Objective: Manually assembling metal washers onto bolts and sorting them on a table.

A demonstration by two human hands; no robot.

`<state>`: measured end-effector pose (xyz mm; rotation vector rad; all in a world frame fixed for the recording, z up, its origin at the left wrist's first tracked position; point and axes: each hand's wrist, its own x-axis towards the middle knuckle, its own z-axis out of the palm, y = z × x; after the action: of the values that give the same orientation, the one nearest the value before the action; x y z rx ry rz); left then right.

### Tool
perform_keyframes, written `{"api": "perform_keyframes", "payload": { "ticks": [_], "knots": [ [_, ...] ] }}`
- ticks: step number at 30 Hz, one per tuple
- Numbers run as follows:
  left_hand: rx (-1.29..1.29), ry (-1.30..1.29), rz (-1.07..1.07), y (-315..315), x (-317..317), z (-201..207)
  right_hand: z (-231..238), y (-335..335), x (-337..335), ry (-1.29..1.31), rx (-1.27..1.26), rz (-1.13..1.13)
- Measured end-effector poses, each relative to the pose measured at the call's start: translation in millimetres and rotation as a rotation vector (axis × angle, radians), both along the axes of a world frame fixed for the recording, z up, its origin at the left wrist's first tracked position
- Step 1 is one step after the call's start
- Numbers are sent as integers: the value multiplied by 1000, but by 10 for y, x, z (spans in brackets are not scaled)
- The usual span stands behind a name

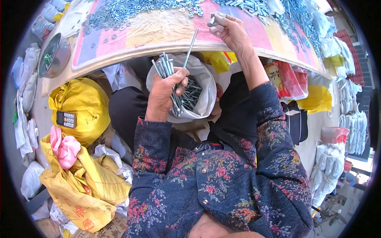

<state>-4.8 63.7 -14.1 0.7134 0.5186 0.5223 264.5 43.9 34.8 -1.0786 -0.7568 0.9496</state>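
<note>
My left hand (160, 93) is closed round a bundle of long metal bolts (165, 65), their ends sticking out above and below the fist. One longer bolt (191, 47) slants up from between its thumb and finger. Just below lies a white sack (207, 71) with its mouth turned back, holding more dark bolts (193, 95). Over the table's near edge, my right hand (233, 33) pinches a short metal sleeve (212, 21), up and to the right of the slanting bolt's tip. The sleeve and that bolt are apart.
On the striped table cloth (220, 39) lie heaps of washers (135, 14), short metal sleeves (250, 8) and long bolts (291, 18). A metal bowl (55, 59) stands at the table's left. Yellow bags (81, 105), one carrying a keypad phone (66, 119), sit at lower left.
</note>
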Motion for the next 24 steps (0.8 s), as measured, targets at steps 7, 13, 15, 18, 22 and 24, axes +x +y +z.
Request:
{"api": "perform_keyframes", "payload": {
  "ticks": [7, 13, 15, 18, 22, 24],
  "knots": [
    [25, -17, 6, 17, -124, -2, -76, 84, -310, 58, 36, 160],
    [284, 195, 211, -36, -149, 141, 191, 250, -713, -574, -342, 145],
    [257, 198, 282, 15, -227, 163, 149, 401, -847, -369, -319, 231],
    [205, 111, 345, 143, -324, 114, 255, 539, -958, -405, -293, 263],
    [-185, -91, 435, 282, -353, 197, 231, 444, -1489, -637, -261, 601],
    [-248, -180, 400, 326, -506, -4, 86, 514, -1594, -579, -216, 663]
  ]
}}
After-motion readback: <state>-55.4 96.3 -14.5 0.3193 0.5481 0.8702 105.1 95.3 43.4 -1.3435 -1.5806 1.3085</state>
